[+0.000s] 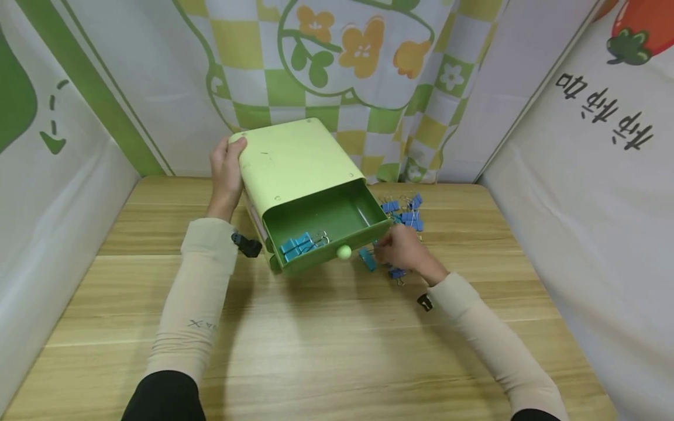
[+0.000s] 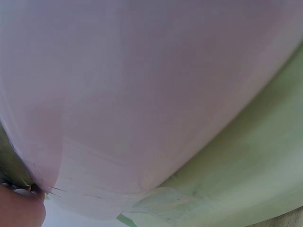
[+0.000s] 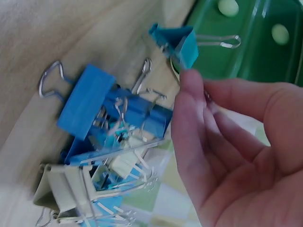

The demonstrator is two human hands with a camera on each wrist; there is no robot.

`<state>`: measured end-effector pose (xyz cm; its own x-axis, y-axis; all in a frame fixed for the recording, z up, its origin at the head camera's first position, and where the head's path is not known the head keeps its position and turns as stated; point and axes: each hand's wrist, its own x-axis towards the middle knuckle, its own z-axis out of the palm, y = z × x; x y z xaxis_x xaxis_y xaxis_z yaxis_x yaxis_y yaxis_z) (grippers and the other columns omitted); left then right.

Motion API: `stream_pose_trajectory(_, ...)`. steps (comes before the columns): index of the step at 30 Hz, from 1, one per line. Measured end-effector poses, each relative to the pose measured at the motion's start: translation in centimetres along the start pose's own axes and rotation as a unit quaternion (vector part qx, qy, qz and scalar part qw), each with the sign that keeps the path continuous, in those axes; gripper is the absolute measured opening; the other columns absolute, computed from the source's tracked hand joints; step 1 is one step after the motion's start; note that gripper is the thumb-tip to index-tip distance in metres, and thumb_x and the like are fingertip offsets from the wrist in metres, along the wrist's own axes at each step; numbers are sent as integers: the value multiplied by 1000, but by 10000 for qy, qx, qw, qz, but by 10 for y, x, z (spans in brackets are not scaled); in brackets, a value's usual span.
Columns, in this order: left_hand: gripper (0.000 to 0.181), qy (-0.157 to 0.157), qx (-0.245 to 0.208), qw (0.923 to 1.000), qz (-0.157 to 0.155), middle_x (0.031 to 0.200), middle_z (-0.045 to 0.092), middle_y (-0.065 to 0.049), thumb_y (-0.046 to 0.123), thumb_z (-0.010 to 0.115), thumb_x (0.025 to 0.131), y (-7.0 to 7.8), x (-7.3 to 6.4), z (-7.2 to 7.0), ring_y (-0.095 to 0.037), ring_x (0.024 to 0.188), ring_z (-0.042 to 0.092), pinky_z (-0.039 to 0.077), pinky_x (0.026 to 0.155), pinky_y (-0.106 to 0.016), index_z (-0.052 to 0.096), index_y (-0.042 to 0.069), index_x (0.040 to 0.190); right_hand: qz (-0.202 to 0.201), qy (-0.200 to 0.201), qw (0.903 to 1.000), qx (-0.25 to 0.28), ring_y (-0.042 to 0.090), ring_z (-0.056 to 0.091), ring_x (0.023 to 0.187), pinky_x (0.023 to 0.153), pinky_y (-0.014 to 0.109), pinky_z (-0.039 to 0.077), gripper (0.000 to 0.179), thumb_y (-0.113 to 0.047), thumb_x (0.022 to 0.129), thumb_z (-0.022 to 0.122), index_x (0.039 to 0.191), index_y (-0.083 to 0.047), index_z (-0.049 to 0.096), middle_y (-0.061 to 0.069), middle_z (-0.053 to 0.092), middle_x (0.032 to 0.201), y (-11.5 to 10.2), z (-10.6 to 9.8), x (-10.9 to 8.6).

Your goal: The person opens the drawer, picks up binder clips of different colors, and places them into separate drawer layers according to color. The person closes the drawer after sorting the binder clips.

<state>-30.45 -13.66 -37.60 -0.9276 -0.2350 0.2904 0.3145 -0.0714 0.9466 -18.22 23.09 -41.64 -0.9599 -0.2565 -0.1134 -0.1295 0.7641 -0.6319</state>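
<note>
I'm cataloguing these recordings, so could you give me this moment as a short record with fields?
container: green box
drawer: pulled out, round knob on its front
drawer contents: blue clips in the front left corner
left hand: holds the box's rear left corner
right hand: pinches a teal binder clip
loose clips: blue, cream and teal, piled right of the box
surface: wooden table

White printed walls (image 1: 574,193) and a checked, flowered curtain (image 1: 347,96) surround a wood-grain table (image 1: 300,351) on three sides.
</note>
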Motion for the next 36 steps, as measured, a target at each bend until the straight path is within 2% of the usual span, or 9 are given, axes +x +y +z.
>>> stream_pose_trajectory(1,20,-9,22,10000,3,73,54,8,34,56,106,0,0,0,-5,56,48,43,54,-20,66,17,105,123,-149,9997,122,18,66,55,51,26,53,21,-7,96,70,77,0,76,3,71,64,2,-3,0)
stream_pose_trajectory(3,20,-10,45,10000,3,73,54,8,34,56,106,0,0,0,-5,57,48,43,55,-20,66,17,106,212,-354,9983,408,29,76,70,64,34,64,18,-7,99,70,91,4,80,12,78,78,6,-9,-1)
stream_pose_trajectory(6,20,0,14,10000,18,72,53,8,34,56,106,0,0,1,-5,56,48,43,54,-20,66,17,105,365,-578,9934,918,37,79,85,78,45,67,19,-6,101,68,104,8,79,21,80,91,13,-16,-1)
stream_pose_trajectory(10,20,-5,-23,10000,26,71,53,8,33,56,106,0,0,0,-4,55,48,42,53,-20,66,17,105,715,-713,9833,1514,33,79,88,83,46,66,22,-9,102,68,112,9,77,21,80,97,21,-28,-3)
stream_pose_trajectory(16,19,0,-94,10000,15,70,53,8,33,56,106,1,-1,0,-4,54,48,42,52,-19,67,16,107,1004,-734,9739,1897,23,79,90,92,48,64,27,-12,104,66,121,8,74,11,81,99,28,-47,-5)
stream_pose_trajectory(19,19,20,-61,10000,28,70,53,8,33,56,106,0,0,0,-4,54,48,42,52,-19,67,17,107,1082,-720,9671,2188,18,79,89,90,42,65,32,-12,104,66,127,10,69,7,81,98,30,-57,-6)
stream_pose_trajectory(24,20,31,33,10000,35,72,54,8,34,56,105,-1,0,-1,-5,56,48,43,54,-20,67,17,106,1195,-549,9574,2572,7,76,80,79,25,64,39,-11,104,65,134,16,61,3,81,94,30,-76,-6)
stream_pose_trajectory(30,21,18,91,9999,56,74,55,8,35,56,105,0,0,0,-5,57,49,44,56,-20,67,17,108,1182,-149,9489,2922,8,77,79,78,23,64,34,-7,103,66,130,15,62,-3,80,86,21,-101,-8)
stream_pose_trajectory(36,23,45,210,9998,29,76,55,8,36,56,105,0,0,0,-5,59,49,44,57,-20,67,17,110,1100,274,9408,3193,11,78,80,78,25,65,29,-7,101,71,124,11,69,0,80,87,8,-125,-13)
